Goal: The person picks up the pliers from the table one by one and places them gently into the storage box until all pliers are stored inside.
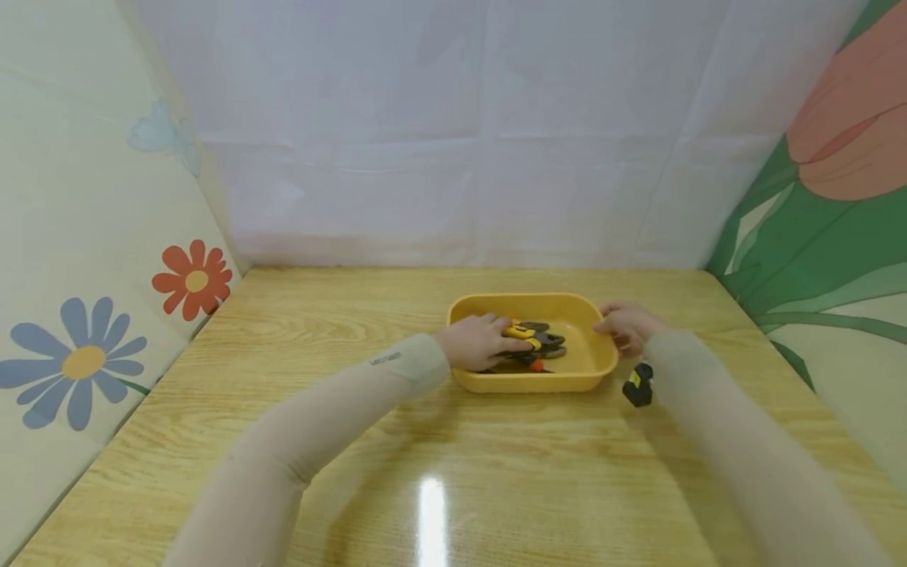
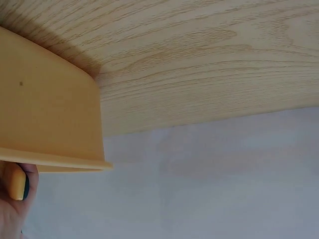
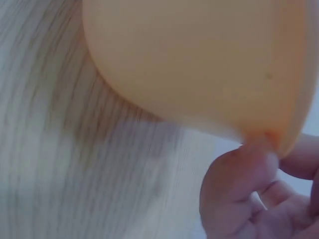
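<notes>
A yellow plastic basin (image 1: 588,362) is on the wooden table, with pliers and other hand tools inside its left half. My left hand (image 1: 476,342) reaches over the basin's left side and grips a pair of yellow-and-black pliers (image 1: 527,335). In the left wrist view a yellow handle end (image 2: 17,183) shows against the hand, beside the rim; most of the hand is out of frame. Below the pliers lies a tool with a red-and-black handle (image 1: 536,365), partly hidden. On the basin's right end, my right hand (image 1: 631,324) pinches the rim between thumb and fingers.
A small black object with a yellow patch (image 1: 640,384) is beside the right sleeve, its kind unclear. The wooden table (image 1: 538,465) extends toward me. A white sheet (image 1: 453,157) stands behind, and flower-patterned panels (image 1: 85,236) flank both sides.
</notes>
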`<control>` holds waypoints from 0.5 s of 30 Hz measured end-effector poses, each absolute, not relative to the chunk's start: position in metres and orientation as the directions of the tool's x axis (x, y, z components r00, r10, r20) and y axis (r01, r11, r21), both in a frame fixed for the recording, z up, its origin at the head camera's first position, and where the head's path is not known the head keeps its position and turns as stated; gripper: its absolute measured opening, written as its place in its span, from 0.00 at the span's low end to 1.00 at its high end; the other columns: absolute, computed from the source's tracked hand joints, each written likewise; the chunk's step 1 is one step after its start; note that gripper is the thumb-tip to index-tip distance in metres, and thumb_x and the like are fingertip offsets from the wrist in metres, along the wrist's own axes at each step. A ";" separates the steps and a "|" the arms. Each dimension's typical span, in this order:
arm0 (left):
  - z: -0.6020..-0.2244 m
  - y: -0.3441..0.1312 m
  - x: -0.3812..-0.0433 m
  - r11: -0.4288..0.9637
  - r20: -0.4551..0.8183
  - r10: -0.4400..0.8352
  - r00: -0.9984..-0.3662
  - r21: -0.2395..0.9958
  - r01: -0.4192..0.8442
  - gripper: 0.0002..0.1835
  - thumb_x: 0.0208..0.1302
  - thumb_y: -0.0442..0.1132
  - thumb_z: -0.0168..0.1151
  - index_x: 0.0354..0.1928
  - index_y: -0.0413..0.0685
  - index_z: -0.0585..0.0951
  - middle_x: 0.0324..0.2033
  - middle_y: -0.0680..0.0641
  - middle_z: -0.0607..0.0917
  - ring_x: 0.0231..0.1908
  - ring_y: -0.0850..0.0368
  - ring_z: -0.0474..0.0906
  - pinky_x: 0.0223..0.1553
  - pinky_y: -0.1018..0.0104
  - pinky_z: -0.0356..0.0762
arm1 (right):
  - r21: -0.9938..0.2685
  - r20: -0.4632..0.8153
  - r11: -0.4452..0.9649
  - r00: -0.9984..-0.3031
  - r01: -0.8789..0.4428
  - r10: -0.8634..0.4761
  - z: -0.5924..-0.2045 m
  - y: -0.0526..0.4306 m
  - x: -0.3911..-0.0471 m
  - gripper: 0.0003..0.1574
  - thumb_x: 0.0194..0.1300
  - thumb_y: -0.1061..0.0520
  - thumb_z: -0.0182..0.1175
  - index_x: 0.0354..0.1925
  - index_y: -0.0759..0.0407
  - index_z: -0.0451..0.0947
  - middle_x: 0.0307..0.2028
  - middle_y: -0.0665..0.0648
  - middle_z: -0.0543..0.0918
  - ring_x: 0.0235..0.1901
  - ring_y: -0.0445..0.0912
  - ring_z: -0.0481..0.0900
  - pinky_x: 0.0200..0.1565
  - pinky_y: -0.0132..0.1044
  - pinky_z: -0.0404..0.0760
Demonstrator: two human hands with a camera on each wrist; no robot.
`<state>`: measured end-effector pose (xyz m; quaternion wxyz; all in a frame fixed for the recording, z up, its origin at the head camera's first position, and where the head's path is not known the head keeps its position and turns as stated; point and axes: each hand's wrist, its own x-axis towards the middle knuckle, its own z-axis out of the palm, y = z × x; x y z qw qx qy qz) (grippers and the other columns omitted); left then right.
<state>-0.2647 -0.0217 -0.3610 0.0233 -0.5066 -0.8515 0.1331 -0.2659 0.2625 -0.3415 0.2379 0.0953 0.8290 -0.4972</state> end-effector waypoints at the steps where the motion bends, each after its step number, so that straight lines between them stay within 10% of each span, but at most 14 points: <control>1: -0.361 -0.022 -0.265 0.453 -0.089 0.870 -0.486 -0.248 0.856 0.26 0.77 0.45 0.53 0.74 0.66 0.68 0.68 0.38 0.71 0.60 0.44 0.75 0.56 0.53 0.79 | -0.773 -0.493 0.493 -0.867 0.400 -0.069 -0.340 0.261 -0.267 0.19 0.75 0.64 0.51 0.59 0.70 0.59 0.30 0.50 0.77 0.30 0.42 0.77 0.34 0.36 0.81; 8: -0.362 -0.022 -0.266 0.460 -0.103 0.863 -0.495 -0.244 0.854 0.27 0.77 0.45 0.53 0.75 0.68 0.67 0.70 0.39 0.69 0.64 0.44 0.73 0.58 0.53 0.78 | -0.747 -0.523 0.491 -0.852 0.449 -0.017 -0.336 0.257 -0.272 0.07 0.72 0.68 0.52 0.42 0.63 0.62 0.26 0.49 0.70 0.27 0.42 0.75 0.33 0.34 0.80; 15: -0.362 -0.024 -0.271 0.456 -0.136 0.865 -0.483 -0.190 0.869 0.28 0.78 0.46 0.53 0.76 0.67 0.64 0.70 0.39 0.70 0.65 0.43 0.72 0.62 0.52 0.75 | -0.742 -0.524 0.509 -0.851 0.437 -0.034 -0.333 0.257 -0.272 0.09 0.72 0.69 0.52 0.46 0.67 0.62 0.27 0.52 0.73 0.27 0.42 0.77 0.32 0.35 0.83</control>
